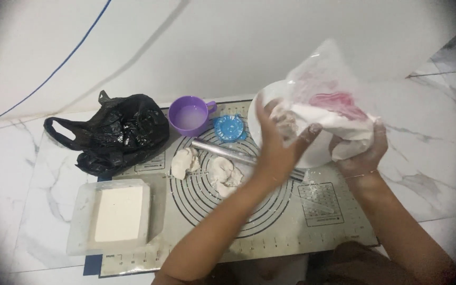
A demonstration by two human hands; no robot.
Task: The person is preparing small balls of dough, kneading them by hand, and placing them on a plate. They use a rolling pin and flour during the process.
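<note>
We hold a clear plastic bag of white flour (pixel 339 119) above the round white plate (pixel 270 97). Our right hand (pixel 362 150) grips its underside with clenched fingers; our left hand (pixel 281 140) has its fingers closed on the bag's side, over the grey baking mat (pixel 291 221).

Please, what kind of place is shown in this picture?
Probably a home kitchen or a floor corner used for working dough. A baking mat with printed circles lies on marble-patterned tiles, with dough pieces, a metal rolling pin and a purple cup on it.
</note>
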